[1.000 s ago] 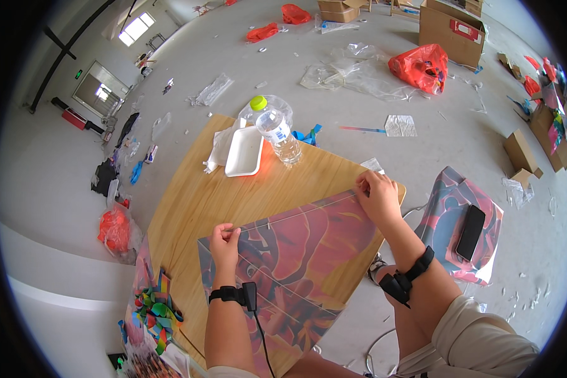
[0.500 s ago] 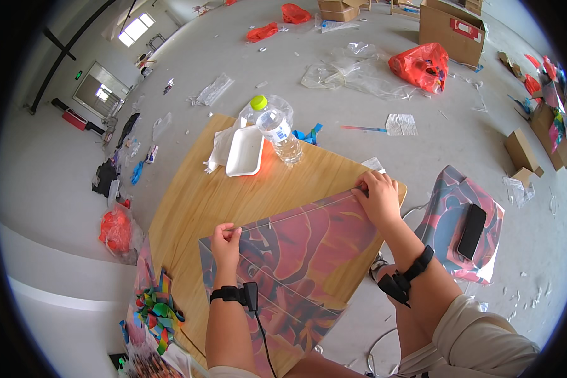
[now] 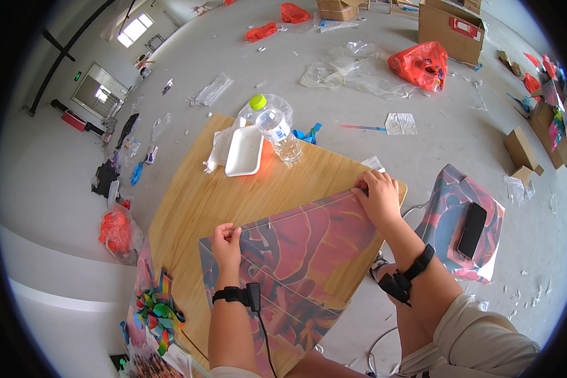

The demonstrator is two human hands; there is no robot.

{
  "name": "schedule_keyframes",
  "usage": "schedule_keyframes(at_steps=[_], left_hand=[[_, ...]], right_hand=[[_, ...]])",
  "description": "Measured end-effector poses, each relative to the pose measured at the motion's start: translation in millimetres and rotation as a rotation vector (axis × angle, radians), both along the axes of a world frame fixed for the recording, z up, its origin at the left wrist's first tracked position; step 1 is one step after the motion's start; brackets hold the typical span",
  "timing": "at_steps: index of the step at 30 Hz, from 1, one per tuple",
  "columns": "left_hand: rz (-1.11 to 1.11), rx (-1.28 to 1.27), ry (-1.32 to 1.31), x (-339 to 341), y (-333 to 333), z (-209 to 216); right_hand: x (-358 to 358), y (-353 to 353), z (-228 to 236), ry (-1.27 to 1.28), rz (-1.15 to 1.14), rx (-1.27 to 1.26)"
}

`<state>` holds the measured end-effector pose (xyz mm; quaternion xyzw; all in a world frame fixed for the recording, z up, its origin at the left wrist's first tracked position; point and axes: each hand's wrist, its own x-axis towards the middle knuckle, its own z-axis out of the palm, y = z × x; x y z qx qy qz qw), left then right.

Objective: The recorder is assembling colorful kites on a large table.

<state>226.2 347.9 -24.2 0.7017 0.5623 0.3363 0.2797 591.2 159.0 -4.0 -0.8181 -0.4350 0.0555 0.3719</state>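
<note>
Wooden counter (image 3: 184, 200), reddish patterned sheet (image 3: 293, 261) laid over its five o'clock side, clear bottle (image 3: 278, 134) stood at its twelve o'clock edge, white tray (image 3: 244, 151) set just beside, sheet's far edge pinched by right hand (image 3: 379, 196) at two o'clock, by left hand (image 3: 226, 247) at ten

Both hands (image 3: 379, 196) are bare. Toward seven o'clock, a black wrist strap (image 3: 229, 294) carries a boxy black module (image 3: 253, 297), its thin black cable (image 3: 266, 343) trailing to six o'clock. Toward four o'clock, another black strap (image 3: 420, 264) bears an angular black module (image 3: 394, 288); farther out hangs a loose, creased beige garment (image 3: 485, 334).
</note>
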Motion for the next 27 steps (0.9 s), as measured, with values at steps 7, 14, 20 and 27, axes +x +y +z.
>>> schedule_keyframes(at_steps=[7,14,20,27], left_hand=[[0.008,0.069,0.003,2.9,-3.6,-1.9],[0.103,0.192,0.315,18.1,-17.2,13.0],[0.174,0.288,0.433,5.2,-19.2,12.2],[-0.283,0.331,0.590,44.5,-60.1,30.9]], right_hand=[[0.8,0.2,-0.7,0.002,0.001,-0.003],[2.3,-0.6,-1.9,0.016,-0.003,0.002],[0.3,0.4,0.3,0.023,0.006,0.007],[0.5,-0.9,1.6,0.023,-0.007,0.008]])
